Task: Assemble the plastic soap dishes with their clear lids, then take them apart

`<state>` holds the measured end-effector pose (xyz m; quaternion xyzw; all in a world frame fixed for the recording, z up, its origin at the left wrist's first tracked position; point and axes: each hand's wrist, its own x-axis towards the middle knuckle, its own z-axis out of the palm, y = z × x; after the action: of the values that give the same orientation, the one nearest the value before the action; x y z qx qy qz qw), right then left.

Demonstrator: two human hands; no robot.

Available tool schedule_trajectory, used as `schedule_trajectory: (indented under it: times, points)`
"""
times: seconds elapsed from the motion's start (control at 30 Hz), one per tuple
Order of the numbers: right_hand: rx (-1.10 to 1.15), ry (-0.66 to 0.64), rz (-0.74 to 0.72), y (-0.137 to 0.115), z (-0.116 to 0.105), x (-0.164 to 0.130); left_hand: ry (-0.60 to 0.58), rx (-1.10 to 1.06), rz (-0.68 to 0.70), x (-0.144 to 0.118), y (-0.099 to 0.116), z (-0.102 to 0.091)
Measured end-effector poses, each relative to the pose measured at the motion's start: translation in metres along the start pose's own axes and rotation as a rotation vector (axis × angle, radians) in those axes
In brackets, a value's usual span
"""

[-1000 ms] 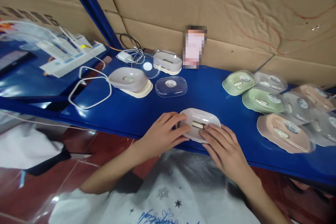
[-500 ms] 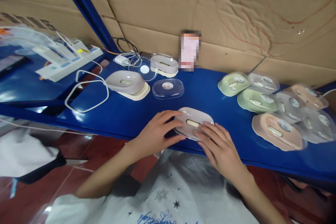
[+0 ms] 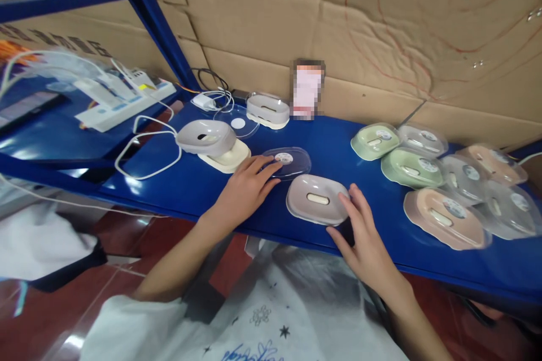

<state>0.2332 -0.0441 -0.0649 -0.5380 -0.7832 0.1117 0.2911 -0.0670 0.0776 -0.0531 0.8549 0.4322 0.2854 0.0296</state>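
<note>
My left hand [image 3: 249, 183] has its thumb and fingers closed on the left end of a clear plastic lid [image 3: 292, 164] with a round label. Just nearer to me, a grey soap dish [image 3: 314, 183] sits flat on the blue table, its pale insert showing through the middle slot. My right hand [image 3: 359, 231] is spread around the dish's right end, fingertips touching the rim and thumb by the front edge. Left of the lid, another grey dish [image 3: 202, 130] rests askew on a cream base [image 3: 226, 161].
Lidded green [image 3: 409, 168], grey and peach soap dishes [image 3: 444, 217] cluster on the right. Behind are another grey dish [image 3: 269, 107], a clear lid [image 3: 248, 131] and a blurred phone-like panel [image 3: 307, 90]. Cables and a power strip [image 3: 127, 106] lie left; cardboard [image 3: 262, 11] rises behind.
My left hand has left the near dish and moved to the clear lid, which has shifted right and towards me. My right hand has slid to the dish's right end. The left base has shifted.
</note>
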Motion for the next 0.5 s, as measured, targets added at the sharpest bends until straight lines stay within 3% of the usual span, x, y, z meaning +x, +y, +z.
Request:
schedule_trajectory:
  times: [0.13, 0.23, 0.37, 0.5]
  points:
    - [0.015, 0.002, 0.010, -0.001, 0.002, 0.000, 0.131, -0.242, -0.001, -0.003, 0.018, -0.007]
    - [-0.002, 0.038, 0.004, -0.002, 0.003, 0.000, 0.106, -0.332, 0.125, -0.007, 0.034, -0.007]
    - [-0.044, 0.051, -0.036, -0.001, 0.002, 0.001, 0.061, -0.267, 0.345, -0.011, 0.046, -0.002]
    - [-0.018, 0.083, -0.031, 0.001, 0.002, 0.003, 0.043, -0.186, 0.441, -0.011, 0.049, 0.001]
